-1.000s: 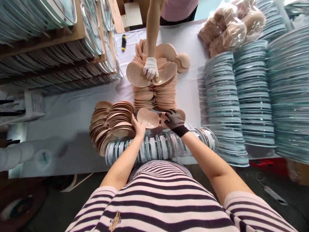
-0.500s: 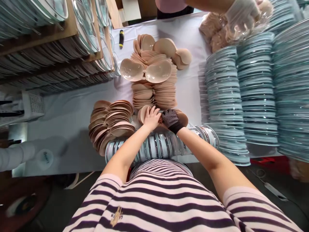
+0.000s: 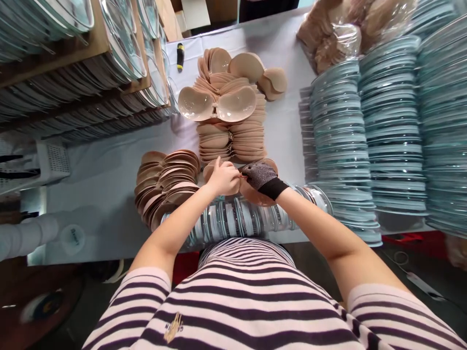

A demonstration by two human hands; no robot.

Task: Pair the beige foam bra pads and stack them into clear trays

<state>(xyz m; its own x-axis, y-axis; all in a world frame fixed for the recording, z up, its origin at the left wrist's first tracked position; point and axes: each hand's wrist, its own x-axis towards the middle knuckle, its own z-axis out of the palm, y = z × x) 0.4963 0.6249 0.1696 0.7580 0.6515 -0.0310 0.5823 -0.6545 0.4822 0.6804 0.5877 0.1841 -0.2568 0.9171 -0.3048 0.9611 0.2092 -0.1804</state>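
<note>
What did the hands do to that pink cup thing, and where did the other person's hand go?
The left hand and the gloved right hand closed the open beige bra cup pair between them and now pinch it together. The co-worker's white-gloved hand lifted off the far cup stack and left the view. The fanned cup pile, the tray stacks and the row of trays at the table edge stayed put.

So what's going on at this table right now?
A person in a striped top holds a beige bra cup between both hands: the bare left hand and the gloved right hand meet over it at the near table edge. A heap of loose cups lies to the left, a neat stack of paired cups just beyond, and a row of clear plastic trays in front of the body. Tall tray stacks stand to the right.
</note>
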